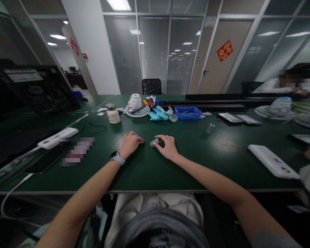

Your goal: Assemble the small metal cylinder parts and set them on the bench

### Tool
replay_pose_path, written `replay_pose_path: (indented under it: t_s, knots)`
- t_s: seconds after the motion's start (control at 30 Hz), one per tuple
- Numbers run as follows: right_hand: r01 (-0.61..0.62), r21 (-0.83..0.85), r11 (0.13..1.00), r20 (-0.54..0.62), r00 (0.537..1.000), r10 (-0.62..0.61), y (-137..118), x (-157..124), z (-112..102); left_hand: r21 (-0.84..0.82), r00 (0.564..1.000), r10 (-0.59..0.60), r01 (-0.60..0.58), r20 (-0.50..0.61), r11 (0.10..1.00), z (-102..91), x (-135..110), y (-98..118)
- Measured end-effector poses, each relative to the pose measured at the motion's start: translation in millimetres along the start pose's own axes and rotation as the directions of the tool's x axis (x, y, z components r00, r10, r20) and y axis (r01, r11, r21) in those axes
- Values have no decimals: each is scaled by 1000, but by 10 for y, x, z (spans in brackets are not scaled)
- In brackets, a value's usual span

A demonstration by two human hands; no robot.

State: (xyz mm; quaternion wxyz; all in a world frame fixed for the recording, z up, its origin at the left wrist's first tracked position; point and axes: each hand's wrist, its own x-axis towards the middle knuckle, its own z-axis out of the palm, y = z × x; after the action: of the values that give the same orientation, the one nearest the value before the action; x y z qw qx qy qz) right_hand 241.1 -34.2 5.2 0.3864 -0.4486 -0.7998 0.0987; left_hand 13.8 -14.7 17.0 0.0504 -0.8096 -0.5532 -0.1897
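Note:
Between the thumb and fingers of my right hand point(167, 146) is a small silver metal cylinder point(154, 142), which looks like a small motor. It lies tilted on or just above the green table, its darker end toward my palm. My left hand point(131, 143), with a watch on its wrist, rests on the table to the left of it, apart from the cylinder. Its fingers are curled and pressed together; anything inside them is hidden. A second silver cylinder point(210, 128) stands on the table farther right.
Toward the back are a cream bottle point(114, 115), a white fan point(135, 105), blue fan blades point(158, 113) and a blue tray point(188, 113). White power strips point(58, 137) lie left and right point(272, 161). A person point(271, 86) sits at the far right.

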Motion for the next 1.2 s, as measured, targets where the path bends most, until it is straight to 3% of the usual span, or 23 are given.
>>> replay_pose_path:
  t_s: [0.43,0.63,0.77,0.97,1.2]
  knots:
    - [83,-108,991,53,996,-77,-64,-8,-14,-93,998,-38,34,-43,995,48,1,-45]
    - [95,-76,993,70,994,-90,-48,2,-13,-256,991,-113,92,-70,962,74,8,-48]
    - [111,-33,993,85,991,-108,-45,5,-28,-413,982,-186,164,-14,896,105,21,-54]
    - [65,10,998,91,994,-65,-41,1,-24,-543,969,-241,231,53,807,169,39,-98]
    - [-54,118,992,164,986,34,43,37,14,-562,967,-241,247,86,789,203,53,-111]
